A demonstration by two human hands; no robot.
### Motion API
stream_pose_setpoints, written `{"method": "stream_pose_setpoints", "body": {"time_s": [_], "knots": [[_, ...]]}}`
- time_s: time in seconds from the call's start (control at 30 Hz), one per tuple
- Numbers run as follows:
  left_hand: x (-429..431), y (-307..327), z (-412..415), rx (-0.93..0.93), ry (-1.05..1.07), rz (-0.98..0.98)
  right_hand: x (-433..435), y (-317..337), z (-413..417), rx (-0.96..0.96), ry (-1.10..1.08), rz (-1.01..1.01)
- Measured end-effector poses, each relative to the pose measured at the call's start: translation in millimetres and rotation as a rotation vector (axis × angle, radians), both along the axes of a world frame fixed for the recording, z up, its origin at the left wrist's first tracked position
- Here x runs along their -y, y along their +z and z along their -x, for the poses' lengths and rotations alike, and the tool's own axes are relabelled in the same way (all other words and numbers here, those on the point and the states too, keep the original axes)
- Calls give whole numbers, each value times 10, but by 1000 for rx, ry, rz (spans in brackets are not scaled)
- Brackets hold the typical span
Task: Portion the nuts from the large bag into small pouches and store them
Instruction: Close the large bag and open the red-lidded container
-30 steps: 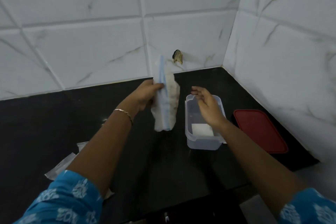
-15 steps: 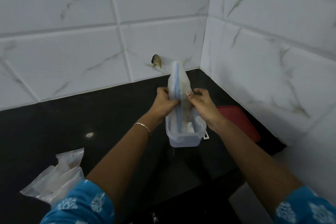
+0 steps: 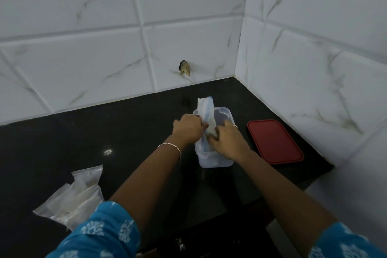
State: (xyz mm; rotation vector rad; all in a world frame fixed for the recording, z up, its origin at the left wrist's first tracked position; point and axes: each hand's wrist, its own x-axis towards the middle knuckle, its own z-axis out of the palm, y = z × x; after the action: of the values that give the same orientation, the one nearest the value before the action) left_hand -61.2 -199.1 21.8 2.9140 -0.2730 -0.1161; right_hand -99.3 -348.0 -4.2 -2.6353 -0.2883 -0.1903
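Bag [image 3: 205, 109]: whitish plastic with a blue stripe, upright at centre frame. Its lower part sits inside the container and its top pokes above the rim. The contents cannot be made out.

Container [image 3: 213, 161]: clear plastic box, open, on the black countertop [image 3: 109, 130] near the tiled corner.

Left hand [image 3: 189, 126]: fingers curled onto the left side of the bag, gripping it at the container's rim. A thin bracelet [image 3: 170, 145] is on the wrist.

Right hand [image 3: 227, 140]: fingers curled onto the right side of the bag, holding it over the container's opening.

Lid [image 3: 274, 141]: red, lying flat on the countertop just right of the container.

Small pouches [image 3: 74, 197]: clear, in a loose pile at lower left of the frame, well apart from the container.

Sleeves [image 3: 100, 234]: blue with a white print, along the bottom edge.

Wall [image 3: 83, 58]: white marbled tiles, with a small brown mark [image 3: 184, 68] above the counter.
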Motion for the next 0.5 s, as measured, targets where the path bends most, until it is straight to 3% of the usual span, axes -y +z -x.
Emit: {"method": "stream_pose_setpoints", "body": {"time_s": [0.1,0.23,0.5], "knots": [[64,-86,40,78,3,-102,-72,43,-17,-71,-58,85],[138,-115,24,64,76,-5,-63,52,-142,-287,69,-14],[181,-193,3,-70,63,-3,-155,-418,-694,-541,274,361]]}}
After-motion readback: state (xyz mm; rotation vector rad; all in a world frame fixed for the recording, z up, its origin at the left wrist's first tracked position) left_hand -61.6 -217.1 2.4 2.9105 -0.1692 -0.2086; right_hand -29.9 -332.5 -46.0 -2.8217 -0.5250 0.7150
